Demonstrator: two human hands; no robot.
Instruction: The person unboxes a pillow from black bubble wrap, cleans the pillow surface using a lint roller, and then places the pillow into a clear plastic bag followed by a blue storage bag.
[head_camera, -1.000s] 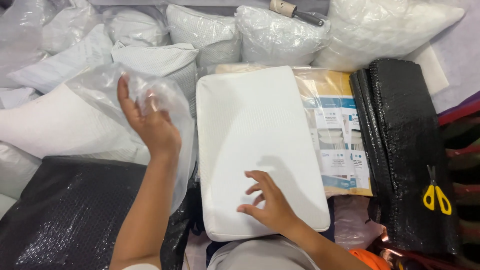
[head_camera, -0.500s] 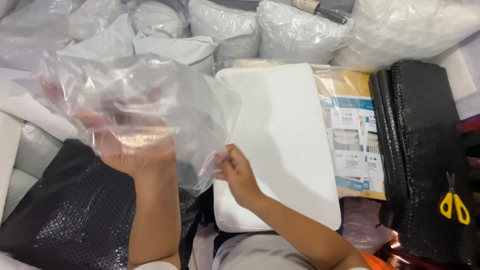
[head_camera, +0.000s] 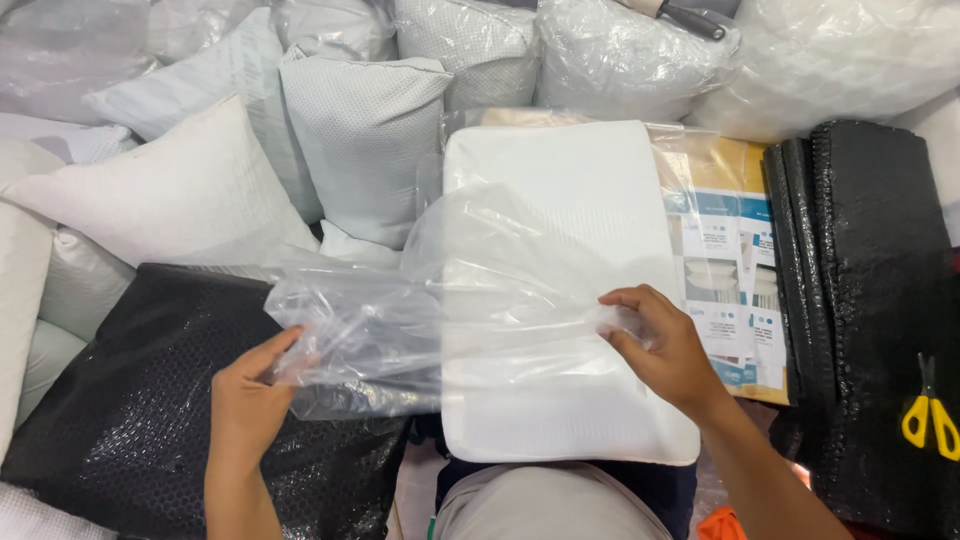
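A clear plastic bag (head_camera: 470, 300) is stretched between both hands, low over a flat white pillow (head_camera: 565, 200) that lies in front of me. My left hand (head_camera: 245, 395) pinches the bag's left end above a black bubble-wrap sheet (head_camera: 130, 420). My right hand (head_camera: 660, 345) grips the bag's right end on top of the pillow. Through the film the pillow's near half shows blurred.
Several white and pale grey pillows (head_camera: 365, 140), some in plastic, are heaped at the back and left. Under the pillow's right edge lie printed paper inserts in plastic (head_camera: 735, 250). A folded black bubble-wrap stack (head_camera: 870, 260) at the right carries yellow-handled scissors (head_camera: 928, 415).
The bag came down from the upper left and now spreads across the pillow. My right hand left the pillow's lower edge and took hold of the bag's right end.
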